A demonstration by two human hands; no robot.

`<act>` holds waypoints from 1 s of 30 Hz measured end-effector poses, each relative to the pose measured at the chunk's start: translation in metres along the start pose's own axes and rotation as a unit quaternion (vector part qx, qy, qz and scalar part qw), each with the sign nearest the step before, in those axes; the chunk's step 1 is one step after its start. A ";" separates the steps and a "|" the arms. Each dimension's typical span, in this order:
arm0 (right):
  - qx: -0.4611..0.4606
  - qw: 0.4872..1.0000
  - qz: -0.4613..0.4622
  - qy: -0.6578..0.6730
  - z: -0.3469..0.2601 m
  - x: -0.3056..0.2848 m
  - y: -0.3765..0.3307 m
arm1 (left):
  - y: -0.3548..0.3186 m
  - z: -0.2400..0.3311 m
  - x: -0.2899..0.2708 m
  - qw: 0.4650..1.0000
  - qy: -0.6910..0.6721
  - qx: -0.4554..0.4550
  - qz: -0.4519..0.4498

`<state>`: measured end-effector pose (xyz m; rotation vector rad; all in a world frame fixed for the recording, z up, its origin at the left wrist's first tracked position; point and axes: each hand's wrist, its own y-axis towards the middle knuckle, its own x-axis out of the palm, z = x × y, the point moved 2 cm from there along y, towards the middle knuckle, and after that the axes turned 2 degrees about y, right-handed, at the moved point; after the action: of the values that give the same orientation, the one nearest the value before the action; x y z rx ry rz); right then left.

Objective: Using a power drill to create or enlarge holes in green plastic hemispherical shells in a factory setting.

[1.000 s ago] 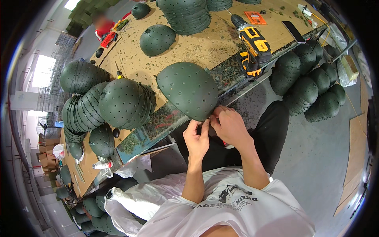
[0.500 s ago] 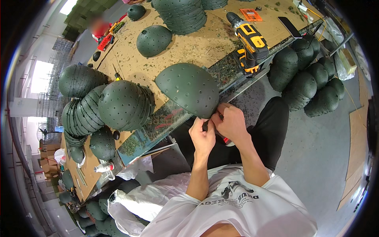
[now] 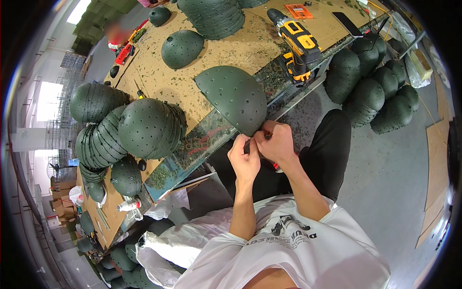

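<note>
Cardboard-topped table [image 3: 224, 54]; dark green dome [image 3: 235, 96], matt, perforated, tilted.

Workbench [image 3: 202, 144] covered with brown cardboard [image 3: 231, 53] and strewn with dark crumbs. On it we distinguish a black-and-yellow drill [image 3: 298, 41], a black phone [image 3: 348, 24], an orange packet [image 3: 299, 11], a lone green dome [image 3: 183, 49] and nested stacks [image 3: 211, 18] of similar domes.

Left hand [image 3: 244, 156], right hand [image 3: 276, 142]: pinched item, if any, hidden | far dome stack [image 3: 212, 20]: cut off by frame edge | far-left person [image 3: 115, 37]: head blurred | near-left domes [image 3: 122, 258]: partly behind white bag [image 3: 185, 243]
</note>
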<state>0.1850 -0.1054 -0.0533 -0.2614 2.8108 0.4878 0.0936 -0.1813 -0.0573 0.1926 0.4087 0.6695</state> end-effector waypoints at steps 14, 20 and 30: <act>0.120 0.982 -0.137 0.053 0.011 -0.006 0.002 | -0.002 -0.004 0.001 0.999 -0.020 -0.025 0.019; 0.050 0.982 -0.179 -0.017 0.000 -0.022 0.008 | 0.001 0.003 0.006 0.996 -0.065 -0.052 0.031; 0.007 0.973 -0.202 -0.112 -0.005 -0.018 -0.004 | -0.006 -0.007 -0.002 0.999 -0.037 -0.031 0.016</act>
<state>0.2014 -0.1082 -0.0448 -0.7090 2.4511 0.3756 0.0927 -0.1870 -0.0651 0.1657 0.3142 0.7038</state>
